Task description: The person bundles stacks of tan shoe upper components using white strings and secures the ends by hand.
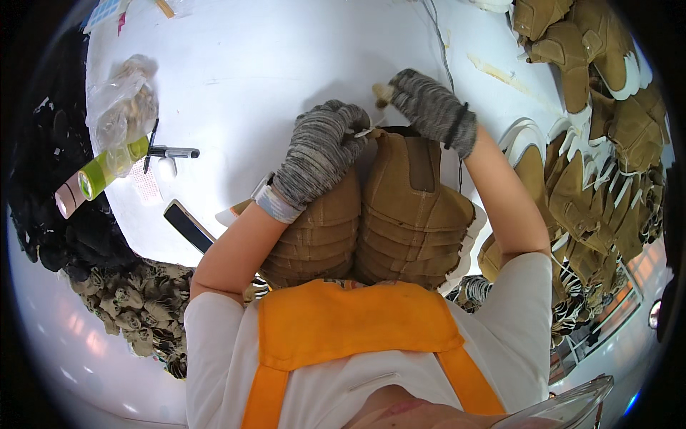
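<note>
Head view shows two stacks of brown, suede-like boot uppers (389, 232) at 6 o'clock of the smooth white desk (236, 50), close before the orange cloth apron (357, 318). At 11 o'clock of the stacks, the left hand (323, 143), in a grey striped knitted glove, seems to have its grip closed on a thin whitish strip (370, 131) at the top edge. At 1 o'clock is the right hand (432, 114), gloved likewise, fingers curled; whether its grip holds something, I cannot tell. I judge each piece light, soft and hardly slippery; a whole stack, rather heavy, is better held by both layered sides.
</note>
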Tool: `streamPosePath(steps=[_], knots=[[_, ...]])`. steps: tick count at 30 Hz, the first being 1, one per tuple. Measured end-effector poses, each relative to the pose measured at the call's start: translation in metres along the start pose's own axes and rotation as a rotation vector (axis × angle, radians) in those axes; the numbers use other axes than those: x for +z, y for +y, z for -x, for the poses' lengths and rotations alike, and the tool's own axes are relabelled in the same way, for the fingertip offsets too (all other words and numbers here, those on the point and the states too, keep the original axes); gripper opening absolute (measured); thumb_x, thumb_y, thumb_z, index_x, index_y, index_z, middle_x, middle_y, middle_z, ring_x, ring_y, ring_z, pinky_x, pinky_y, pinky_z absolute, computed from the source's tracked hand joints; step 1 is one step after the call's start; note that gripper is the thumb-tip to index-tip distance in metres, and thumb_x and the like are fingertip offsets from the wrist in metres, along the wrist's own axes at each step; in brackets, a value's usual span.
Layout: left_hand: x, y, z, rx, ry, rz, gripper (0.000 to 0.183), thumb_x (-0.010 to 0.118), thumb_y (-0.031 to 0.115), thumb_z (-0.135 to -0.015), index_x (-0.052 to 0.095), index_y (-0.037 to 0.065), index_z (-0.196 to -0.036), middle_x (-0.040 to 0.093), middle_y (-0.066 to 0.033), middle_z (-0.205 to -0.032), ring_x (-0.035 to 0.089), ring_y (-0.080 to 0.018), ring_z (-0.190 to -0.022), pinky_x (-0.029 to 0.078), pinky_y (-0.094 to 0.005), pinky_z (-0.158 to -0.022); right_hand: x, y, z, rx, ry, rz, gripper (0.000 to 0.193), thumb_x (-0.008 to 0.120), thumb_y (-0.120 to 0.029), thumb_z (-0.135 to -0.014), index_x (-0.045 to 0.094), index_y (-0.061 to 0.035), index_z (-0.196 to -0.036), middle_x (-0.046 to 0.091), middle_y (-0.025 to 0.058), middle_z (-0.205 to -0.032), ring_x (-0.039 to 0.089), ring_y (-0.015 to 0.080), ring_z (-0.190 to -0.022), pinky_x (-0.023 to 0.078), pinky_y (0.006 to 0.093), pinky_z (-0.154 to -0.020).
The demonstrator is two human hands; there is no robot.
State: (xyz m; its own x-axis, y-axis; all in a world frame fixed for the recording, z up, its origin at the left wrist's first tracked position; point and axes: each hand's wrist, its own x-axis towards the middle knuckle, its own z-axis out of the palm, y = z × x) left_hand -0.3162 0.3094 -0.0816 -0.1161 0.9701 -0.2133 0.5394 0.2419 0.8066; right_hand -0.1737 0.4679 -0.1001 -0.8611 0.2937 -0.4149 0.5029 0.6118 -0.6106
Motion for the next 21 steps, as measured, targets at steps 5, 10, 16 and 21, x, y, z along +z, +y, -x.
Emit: streamPosePath(steps=[5,10,16,21], knots=[[0.002,-0.005,0.004,-0.044,-0.008,-0.007,0.018,0.065,0.008,-0.076,0.064,0.004,-0.094,0.063,-0.0126,-0.087,0.060,-0.0287,-0.085,0.048,-0.0384,-0.078,0.017,0.010,-0.011,0.229,-0.345,-0.077,0.042,0.040,-0.043,-0.094,0.064,-0.0094,-0.101,0.061,0.0145,-0.081,0.059,0.0263,-0.080,0.047,0.0375,-0.076],[0.005,-0.005,0.003,-0.034,0.020,-0.080,0.015,0.065,0.011,-0.077,0.066,0.004,-0.090,0.062,-0.0130,-0.085,0.059,-0.0291,-0.084,0.047,-0.0390,-0.079,0.022,0.002,-0.014,0.180,-0.297,-0.369,0.059,0.050,-0.059,-0.085,0.069,-0.0034,-0.084,0.064,0.0130,-0.071,0.061,0.0201,-0.072,0.047,0.0342,-0.075],[0.000,0.003,0.004,-0.081,-0.017,-0.147,0.015,0.066,0.013,-0.076,0.066,0.003,-0.088,0.061,-0.0136,-0.085,0.058,-0.0303,-0.083,0.046,-0.0396,-0.078,0.015,0.003,-0.013,0.187,-0.307,-0.634,0.034,0.067,-0.037,-0.082,0.067,-0.0029,-0.088,0.062,0.0062,-0.074,0.057,0.0130,-0.075,0.047,0.0282,-0.072],[0.006,-0.007,0.002,-0.027,0.035,-0.039,0.016,0.063,0.014,-0.079,0.066,0.002,-0.090,0.061,-0.0145,-0.085,0.058,-0.0313,-0.082,0.046,-0.0397,-0.077,0.021,-0.006,-0.020,0.045,-0.002,-0.784,0.024,0.061,-0.028,-0.087,0.063,-0.0038,-0.092,0.062,0.0037,-0.081,0.054,0.0138,-0.077,0.045,0.0288,-0.077]])
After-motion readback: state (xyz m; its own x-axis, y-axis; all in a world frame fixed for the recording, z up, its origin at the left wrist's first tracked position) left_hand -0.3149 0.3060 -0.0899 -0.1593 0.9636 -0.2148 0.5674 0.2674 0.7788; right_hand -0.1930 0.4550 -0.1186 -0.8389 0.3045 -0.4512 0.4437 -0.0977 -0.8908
